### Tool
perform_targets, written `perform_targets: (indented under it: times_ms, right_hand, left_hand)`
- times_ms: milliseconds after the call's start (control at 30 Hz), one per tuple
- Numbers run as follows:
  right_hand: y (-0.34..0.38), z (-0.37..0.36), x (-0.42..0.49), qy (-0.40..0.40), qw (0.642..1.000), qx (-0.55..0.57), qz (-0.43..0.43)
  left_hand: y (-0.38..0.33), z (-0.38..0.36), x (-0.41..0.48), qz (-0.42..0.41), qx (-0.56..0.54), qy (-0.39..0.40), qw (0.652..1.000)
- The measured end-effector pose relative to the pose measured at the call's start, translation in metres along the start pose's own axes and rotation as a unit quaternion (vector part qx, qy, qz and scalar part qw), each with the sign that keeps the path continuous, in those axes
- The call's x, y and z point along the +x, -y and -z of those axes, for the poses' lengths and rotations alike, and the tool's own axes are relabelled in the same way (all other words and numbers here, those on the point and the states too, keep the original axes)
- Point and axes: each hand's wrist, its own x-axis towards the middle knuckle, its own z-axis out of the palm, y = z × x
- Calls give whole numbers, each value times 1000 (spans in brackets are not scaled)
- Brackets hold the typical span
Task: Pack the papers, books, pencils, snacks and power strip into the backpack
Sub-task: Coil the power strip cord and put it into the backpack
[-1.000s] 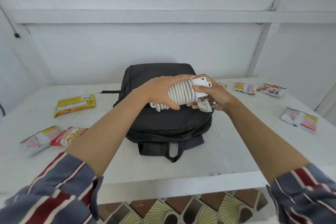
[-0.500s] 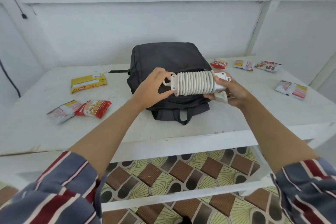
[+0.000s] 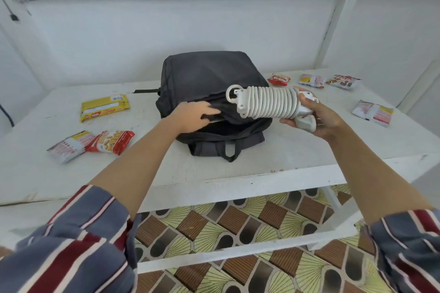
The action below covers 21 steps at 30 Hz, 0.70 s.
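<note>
Left grip (image 3: 192,118): fingers curled on the backpack (image 3: 209,74) flap edge, lifting it so the mouth gapes.
Right grip (image 3: 316,119): clamped round the plug end of the power strip (image 3: 269,102), a wound bundle that should go in whole.
Power strip: held in the air over the backpack's right side, free end toward the opening.
Snacks (image 3: 109,141): scattered on the counter (image 3: 297,150), unpacked.

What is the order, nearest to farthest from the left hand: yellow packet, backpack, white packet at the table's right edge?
1. Backpack: the left hand grips its opening.
2. Yellow packet: off to the hand's left.
3. White packet: far off to the right.
</note>
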Motion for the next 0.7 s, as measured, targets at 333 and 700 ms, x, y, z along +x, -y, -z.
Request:
perform_targets:
  times_ms: [333,700]
  right_hand:
    - [3,-1,14,80,995,-39,-52]
    - [-17,-55,56,31,996,-10,-83]
  left_hand:
    - [4,59,25,60,-115,-139,982]
    - [10,74,38,27,-112,-176,978]
